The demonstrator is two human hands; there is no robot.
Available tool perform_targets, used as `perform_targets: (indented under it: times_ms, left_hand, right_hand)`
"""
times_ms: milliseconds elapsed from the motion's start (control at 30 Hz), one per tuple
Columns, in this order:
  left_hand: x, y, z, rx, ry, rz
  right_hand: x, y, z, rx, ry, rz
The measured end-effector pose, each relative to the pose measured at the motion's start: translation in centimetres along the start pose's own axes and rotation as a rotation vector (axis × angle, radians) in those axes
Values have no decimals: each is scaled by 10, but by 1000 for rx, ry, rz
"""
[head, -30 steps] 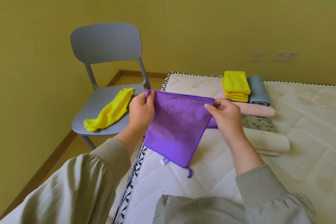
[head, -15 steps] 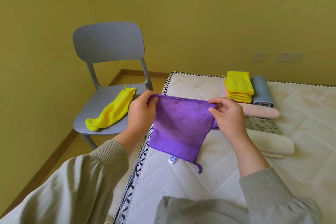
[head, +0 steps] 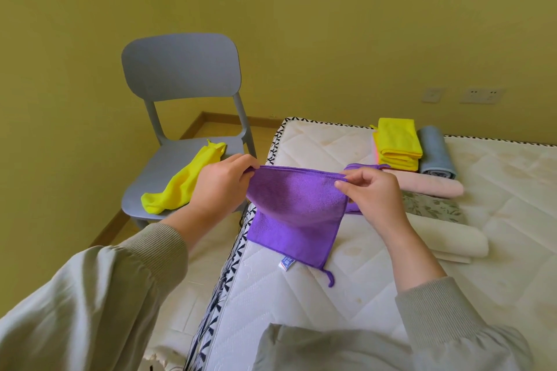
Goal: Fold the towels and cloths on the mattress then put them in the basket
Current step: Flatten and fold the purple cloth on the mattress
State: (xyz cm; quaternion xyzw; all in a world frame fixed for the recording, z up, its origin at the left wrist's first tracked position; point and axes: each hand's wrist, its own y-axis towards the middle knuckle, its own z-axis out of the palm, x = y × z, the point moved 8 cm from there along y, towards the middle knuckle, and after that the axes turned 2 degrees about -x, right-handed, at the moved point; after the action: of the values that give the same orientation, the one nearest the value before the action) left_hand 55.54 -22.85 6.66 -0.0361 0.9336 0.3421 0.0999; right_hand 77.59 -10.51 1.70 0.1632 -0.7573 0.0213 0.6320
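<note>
Head view, purple cloth (head: 297, 208) stretched between pinching left hand (head: 221, 187), right hand (head: 372, 194)

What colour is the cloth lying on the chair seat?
Bright yellow. The head view shows the cloth draped loosely across the seat of the grey chair.

Purple cloth (head: 297, 208), white-blue tag (head: 286, 264). Chair (head: 180, 69) grey, loose cloth (head: 180, 187) yellow. Mattress (head: 346, 304) white, diamond quilting (black-and-white edge trim). Folded stack (head: 396, 143) yellow, rolled towel (head: 434, 150) blue-grey, pink towel (head: 428, 185), leaf-print cloth (head: 434, 208), cream towel (head: 446, 238). Wall (head: 301, 9) olive-yellow.
</note>
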Motion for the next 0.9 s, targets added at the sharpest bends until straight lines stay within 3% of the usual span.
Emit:
perform_targets:
  times_ms: [200,333,600,800,900]
  left_hand:
    - [1,2,-1,16,-3,-7]
    - [7,1,2,113,17,-19]
    - [27,9,9,206,-251,-429]
    - [40,-1,4,335,-378,-616]
    - [40,-6,-4,364,-766,-805]
  right_hand:
    - [-3,2,-10,-80,28,36]
    - [-4,2,-13,-148,24,7]
    - [0,-5,-18,-303,-27,-55]
    - [20,-16,-5,-131,-163,-118]
    - [41,-21,-5,-63,-107,-141]
